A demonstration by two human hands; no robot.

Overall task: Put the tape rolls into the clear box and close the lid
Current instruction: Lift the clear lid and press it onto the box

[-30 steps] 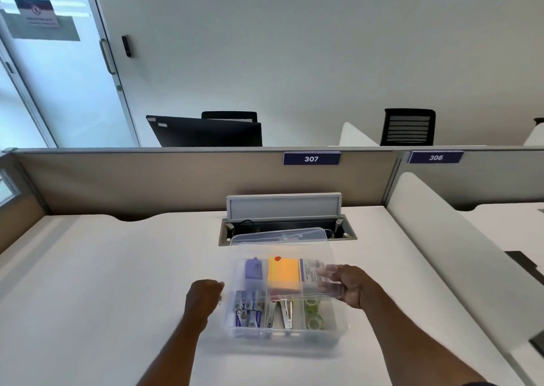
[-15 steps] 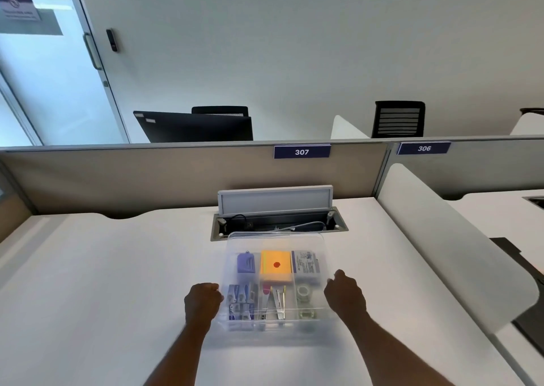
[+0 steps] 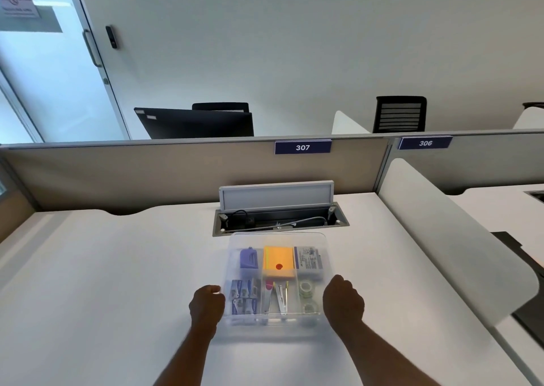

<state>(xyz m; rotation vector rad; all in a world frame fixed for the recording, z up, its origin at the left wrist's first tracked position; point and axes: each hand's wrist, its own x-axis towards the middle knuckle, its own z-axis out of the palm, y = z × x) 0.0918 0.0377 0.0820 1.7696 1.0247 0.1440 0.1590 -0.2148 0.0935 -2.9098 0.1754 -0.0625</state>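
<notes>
White desk (image 3: pixel 117 268) carries the clear box (image 3: pixel 276 279), lid down, 2 tape rolls (image 3: pixel 306 296) inside beside the curled right hand (image 3: pixel 343 303); the fisted left hand (image 3: pixel 207 304) touches its opposite edge.

The table (image 3: pixel 117 268) is white and smooth, and it takes most of the lower part of the view. At its far edge it meets a beige partition wall (image 3: pixel 147 173), and there the edge has a shallow curved cut. On its right side a white rounded divider panel (image 3: pixel 441 232) stands on the edge. In the far middle of the table a cable hatch (image 3: pixel 279 223) is sunk into the surface, with its grey flap (image 3: pixel 276 194) standing up and cables visible inside. Just in front of the hatch, a clear box (image 3: pixel 276 324) lies directly on the table, with its lid down on top. Both hands are at the box, the left hand (image 3: pixel 206 306) at its left side and the right hand (image 3: pixel 343 303) at its right side.
</notes>
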